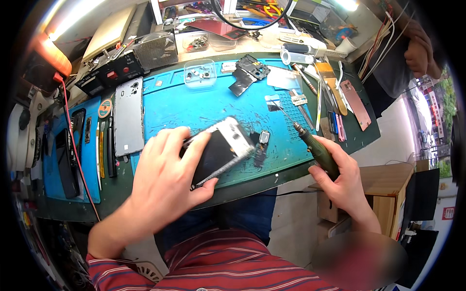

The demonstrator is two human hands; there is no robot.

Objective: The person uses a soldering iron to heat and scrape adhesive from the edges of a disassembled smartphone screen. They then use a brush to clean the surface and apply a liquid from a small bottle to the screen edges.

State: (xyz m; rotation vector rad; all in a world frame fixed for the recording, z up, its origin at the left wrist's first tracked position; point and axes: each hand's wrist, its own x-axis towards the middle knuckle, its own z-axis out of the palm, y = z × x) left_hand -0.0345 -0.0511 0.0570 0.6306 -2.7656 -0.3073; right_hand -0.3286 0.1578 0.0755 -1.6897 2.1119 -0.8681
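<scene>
My left hand [162, 169] is closed around the long sides of an opened phone [213, 157], tilted above the blue mat. Its inside is black, with a silver-white section at the upper end. In my right hand [344, 182] is a dark green handheld rotary tool [318, 151] with a thin shaft pointing up and left. The tip of that shaft is near a small white-and-dark piece [273, 103] on the mat, apart from the phone. Between my hands lies a small camera-like module [264, 137] with a dark part [259, 156] below it.
On the blue mat [167, 106] stand a clear box of small parts [200, 74] and a black phone frame piece [250, 72]. A silver phone back [129, 116] lies left, with tweezers-like tools [103, 150]. Brushes and blades [335, 89] lie right. Another person [417, 56] stands at upper right.
</scene>
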